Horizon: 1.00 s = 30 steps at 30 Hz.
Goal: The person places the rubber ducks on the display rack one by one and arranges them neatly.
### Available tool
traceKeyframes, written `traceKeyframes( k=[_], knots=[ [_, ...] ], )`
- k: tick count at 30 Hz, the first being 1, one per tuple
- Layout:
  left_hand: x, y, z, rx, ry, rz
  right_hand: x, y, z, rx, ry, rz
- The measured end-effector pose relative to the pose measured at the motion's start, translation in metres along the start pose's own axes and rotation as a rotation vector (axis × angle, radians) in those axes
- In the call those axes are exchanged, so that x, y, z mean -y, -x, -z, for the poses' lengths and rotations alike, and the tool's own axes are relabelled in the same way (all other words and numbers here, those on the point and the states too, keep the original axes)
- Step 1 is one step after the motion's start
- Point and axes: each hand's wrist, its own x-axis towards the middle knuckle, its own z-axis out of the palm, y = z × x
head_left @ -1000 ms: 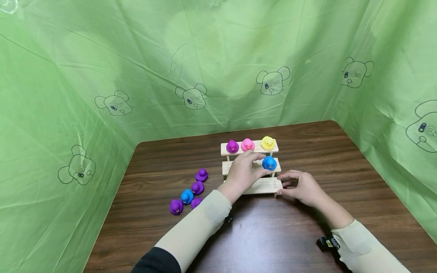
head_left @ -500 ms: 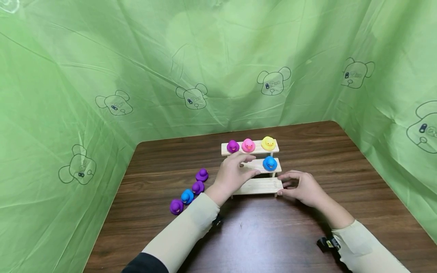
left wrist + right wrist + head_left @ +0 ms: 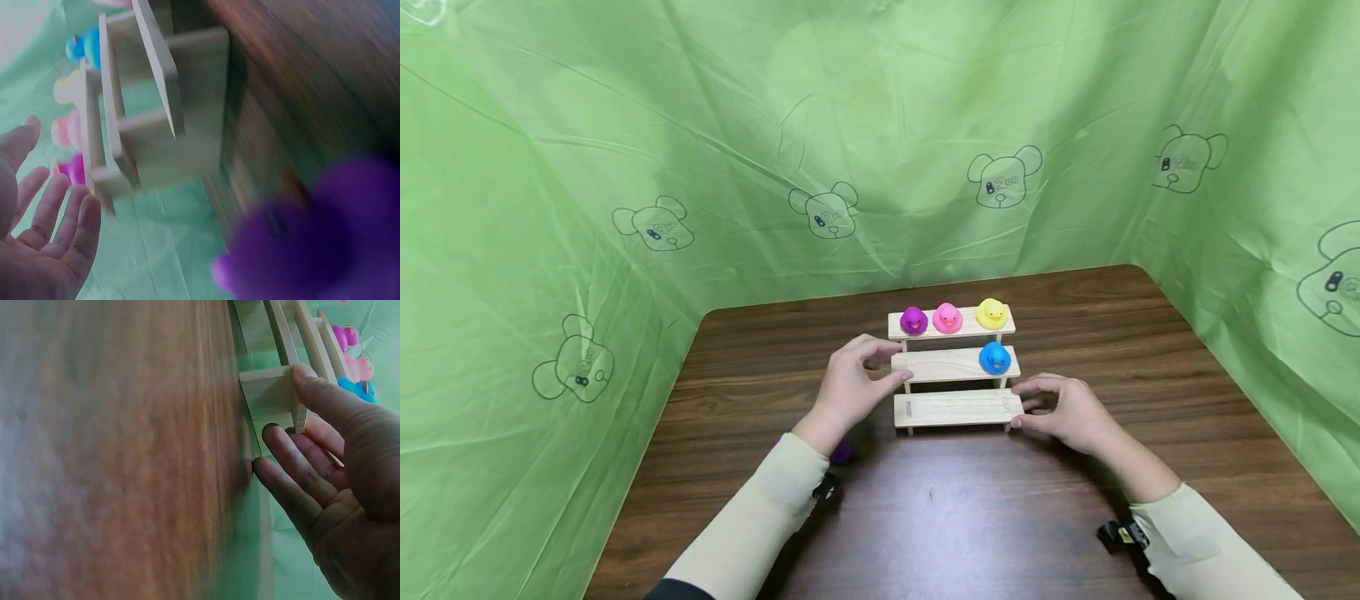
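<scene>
A three-step wooden display shelf (image 3: 958, 408) stands on the table. Its top step carries a purple rubber duck (image 3: 913, 321), a pink one (image 3: 947, 317) and a yellow one (image 3: 992, 313). On the middle step's right end sits a blue rubber duck (image 3: 995, 358); the lowest step is bare. My left hand (image 3: 850, 383), holding nothing, is at the shelf's left side with thumb and fingers spread. My right hand (image 3: 1067, 414) grips the lowest step's right end, thumb on its front edge and fingers behind, as the right wrist view shows.
A purple duck on the table (image 3: 842, 452) peeks out beside my left wrist, which hides the others there. Purple ducks (image 3: 294, 250) loom close and blurred in the left wrist view. Green printed sheeting (image 3: 880, 142) walls the table's back and sides.
My left hand let go of the blue duck on the middle step and moved left, off the shelf, now covering most of the ducks on the table. My right hand stays at the shelf's end.
</scene>
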Motion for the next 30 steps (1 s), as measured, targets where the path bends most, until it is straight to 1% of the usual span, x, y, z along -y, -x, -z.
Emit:
traceKeyframes(
  k=[5,8,11,14,18,21,24,26,30],
  knots=[
    [0.025,0.001,0.025,-0.031,-0.037,0.061,0.0,0.0,0.001,-0.003,-0.002,-0.002],
    [0.044,0.001,0.039,-0.031,-0.038,0.123,0.001,0.0,0.002,-0.007,-0.006,0.0],
    [0.063,0.001,0.05,-0.003,-0.015,0.211,0.001,0.0,0.003,-0.009,-0.014,0.003],
    [0.079,0.003,0.057,0.069,-0.052,0.298,0.001,0.001,0.004,-0.005,-0.019,0.003],
    [0.088,0.004,0.056,0.204,-0.146,0.385,0.001,0.001,0.003,-0.005,-0.022,0.002],
    [0.09,0.004,0.052,0.263,-0.176,0.431,0.001,0.001,0.002,-0.004,-0.029,-0.003],
    [0.093,0.006,0.047,0.282,-0.197,0.445,0.001,0.001,0.001,0.001,-0.034,-0.007],
    [0.095,0.006,0.044,0.282,-0.195,0.438,0.001,0.001,0.001,0.002,-0.037,-0.009],
    [0.095,0.007,0.044,0.29,-0.193,0.429,0.001,0.0,0.0,0.001,-0.038,-0.011]
  ],
)
